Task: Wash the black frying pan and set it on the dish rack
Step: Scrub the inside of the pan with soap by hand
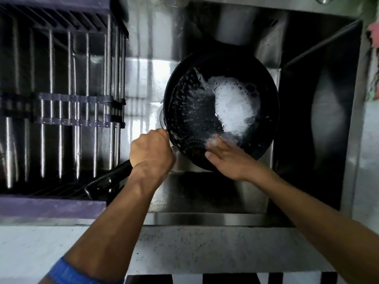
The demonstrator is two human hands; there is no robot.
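The black frying pan (192,111) is held tilted over the steel sink (311,111), its inside speckled with suds and a patch of white foam on the right half. My left hand (151,152) grips the pan's handle close to the bowl; the rest of the handle sticks out down-left. My right hand (227,158) lies with straight fingers on the pan's near inner edge, fingertips in the foam. The dish rack (61,103), with steel bars and purple fittings, stands to the left of the sink.
A black slotted utensil (82,189) lies at the rack's near edge under the pan handle. A speckled stone counter (194,249) runs along the front. The sink's right part is dark and deep. Something pink (374,35) hangs at the far right.
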